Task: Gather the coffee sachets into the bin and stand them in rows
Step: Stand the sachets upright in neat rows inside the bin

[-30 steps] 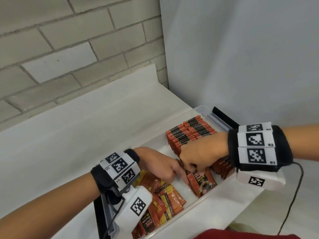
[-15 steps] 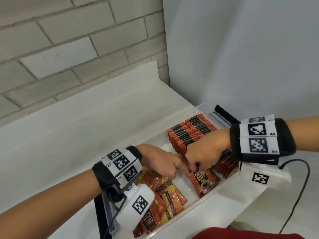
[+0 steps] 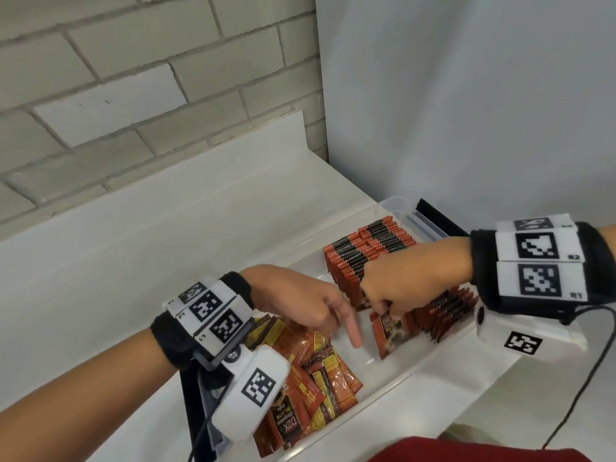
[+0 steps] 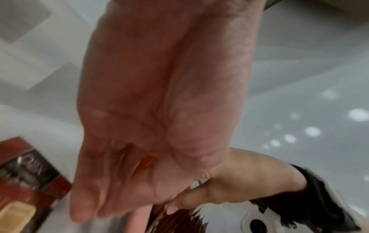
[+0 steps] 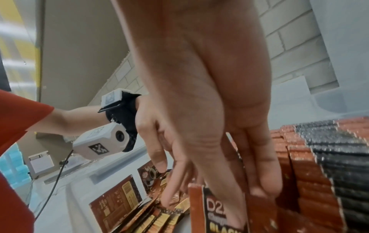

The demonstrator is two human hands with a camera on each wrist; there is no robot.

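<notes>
Right hand (image 3: 408, 278) pinching red-black sachet (image 3: 388, 331) upright

"D2X" and "BLACK" are printed on a loose coffee sachet (image 3: 289, 425) lying flat in the bin, seen upside down from the head view. On the sachet (image 5: 223, 217) pinched by the right hand (image 5: 209, 110), "D2" and "BLACK" can be read. "R1" and "R2" are marked on the right wristband tags (image 3: 540, 261).

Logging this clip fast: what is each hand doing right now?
Left hand: open, fingers extended, holding nothing.
Right hand: pinches an upright coffee sachet by its top.
</notes>
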